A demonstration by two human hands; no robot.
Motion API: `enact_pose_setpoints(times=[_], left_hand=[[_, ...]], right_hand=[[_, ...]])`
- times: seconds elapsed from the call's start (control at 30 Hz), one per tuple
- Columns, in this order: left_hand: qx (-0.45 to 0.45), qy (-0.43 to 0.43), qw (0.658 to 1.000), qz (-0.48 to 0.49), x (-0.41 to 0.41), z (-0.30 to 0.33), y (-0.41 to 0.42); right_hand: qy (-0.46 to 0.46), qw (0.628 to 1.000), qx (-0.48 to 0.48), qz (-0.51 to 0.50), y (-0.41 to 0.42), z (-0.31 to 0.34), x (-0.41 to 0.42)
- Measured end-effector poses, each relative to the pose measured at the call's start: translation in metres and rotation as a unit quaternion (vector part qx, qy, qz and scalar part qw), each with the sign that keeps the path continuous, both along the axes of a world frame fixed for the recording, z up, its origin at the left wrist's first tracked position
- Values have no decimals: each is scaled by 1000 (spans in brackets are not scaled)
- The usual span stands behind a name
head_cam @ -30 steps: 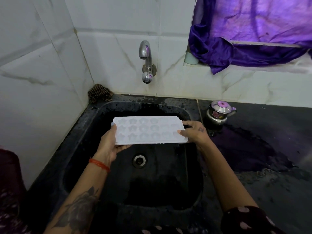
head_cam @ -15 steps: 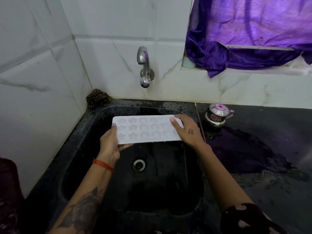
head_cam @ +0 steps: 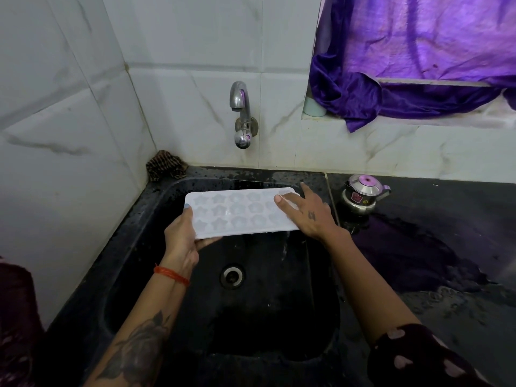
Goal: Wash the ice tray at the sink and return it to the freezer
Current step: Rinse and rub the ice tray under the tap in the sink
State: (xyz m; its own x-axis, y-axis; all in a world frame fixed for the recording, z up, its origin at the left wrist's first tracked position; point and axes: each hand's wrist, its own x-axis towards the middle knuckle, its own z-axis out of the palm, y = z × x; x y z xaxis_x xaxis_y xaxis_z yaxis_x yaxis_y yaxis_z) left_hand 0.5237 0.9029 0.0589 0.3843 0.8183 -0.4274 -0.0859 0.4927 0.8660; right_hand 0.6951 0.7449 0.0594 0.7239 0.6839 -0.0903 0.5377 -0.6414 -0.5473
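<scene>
Head view looks down into a black sink (head_cam: 134,247), where the white ice tray (head_cam: 240,212) is held flat over the basin, moulded star shapes facing up. The left hand (head_cam: 181,241) grips the tray's near-left corner, thumb on top and fingers curled under the edge. The right hand (head_cam: 307,213) lies on the tray's far-right end with its fingers straight and spread, pressing down and holding nothing. A thin trickle of water falls from the tray's edge just under the right hand, toward the drain (head_cam: 231,275) below both hands. The tap (head_cam: 241,115) on the tiled wall stands beyond the hands; no water appears to run from it. A small steel kettle (head_cam: 363,196) sits on the counter just right of the right hand. This looks like the washing step, with the tray being rubbed or drained. Next, the right hand likely needs to reach forward to the tap, or sweep across the moulds, while the left hand steadies the tray.
</scene>
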Motion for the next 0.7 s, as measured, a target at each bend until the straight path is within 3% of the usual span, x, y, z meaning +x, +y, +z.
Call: enact_pose_setpoints(times=[0.4, 0.7], left_hand=[[11, -2, 1000, 13, -1, 2, -1], [18, -1, 1000, 14, 0, 1, 0]], right_hand=[[-174, 983, -51, 6, 0, -1, 0], [-28, 999, 33, 8, -1, -4, -1]])
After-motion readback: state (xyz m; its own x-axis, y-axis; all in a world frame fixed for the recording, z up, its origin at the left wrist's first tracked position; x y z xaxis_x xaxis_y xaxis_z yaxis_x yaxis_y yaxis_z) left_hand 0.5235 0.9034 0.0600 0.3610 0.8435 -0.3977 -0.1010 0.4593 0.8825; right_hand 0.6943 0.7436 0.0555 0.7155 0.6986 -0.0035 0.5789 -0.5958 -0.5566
